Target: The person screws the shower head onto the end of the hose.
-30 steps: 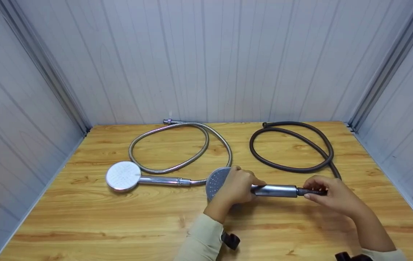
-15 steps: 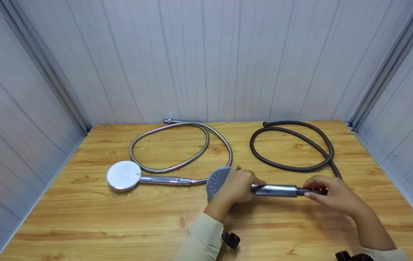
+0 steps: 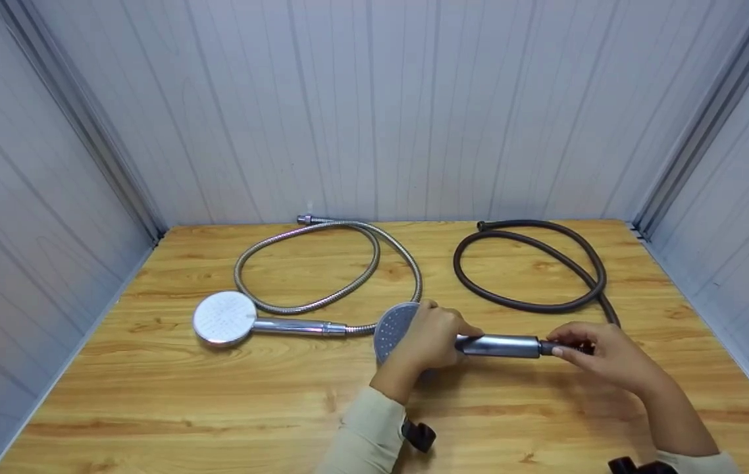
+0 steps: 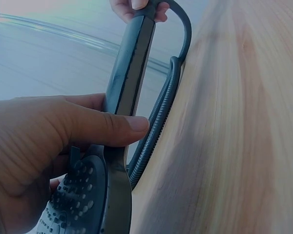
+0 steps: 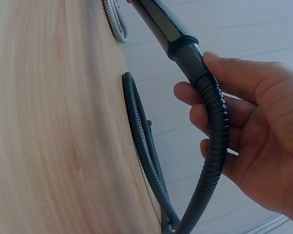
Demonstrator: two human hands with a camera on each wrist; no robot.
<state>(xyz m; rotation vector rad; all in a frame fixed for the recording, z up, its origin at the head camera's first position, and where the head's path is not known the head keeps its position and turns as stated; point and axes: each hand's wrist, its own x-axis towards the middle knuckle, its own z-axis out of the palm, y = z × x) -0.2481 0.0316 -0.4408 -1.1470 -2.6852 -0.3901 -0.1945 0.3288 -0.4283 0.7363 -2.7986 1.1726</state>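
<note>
My left hand (image 3: 432,337) grips a dark grey shower head (image 3: 393,330) where its round face meets the handle, with the thumb laid across the handle in the left wrist view. The handle (image 3: 499,345) points right, toward my right hand (image 3: 601,352). There, thumb and fingers pinch the collar (image 5: 189,61) of a black shower hose (image 5: 216,131), right at the handle's end. In the right wrist view the collar sits against the handle, and the ribbed hose curves down past the fingers. The rest of this hose lies looped on the table behind my right hand.
To the left lies a chrome shower head (image 3: 224,318) joined to a looped silver hose (image 3: 309,308); part of that hose passes behind the grey head. Pale panel walls (image 3: 374,112) enclose the wooden table (image 3: 249,408) at the back and both sides.
My right fingers have shifted slightly on the hose collar, at the handle's end. The left hand and the shower head hold still.
</note>
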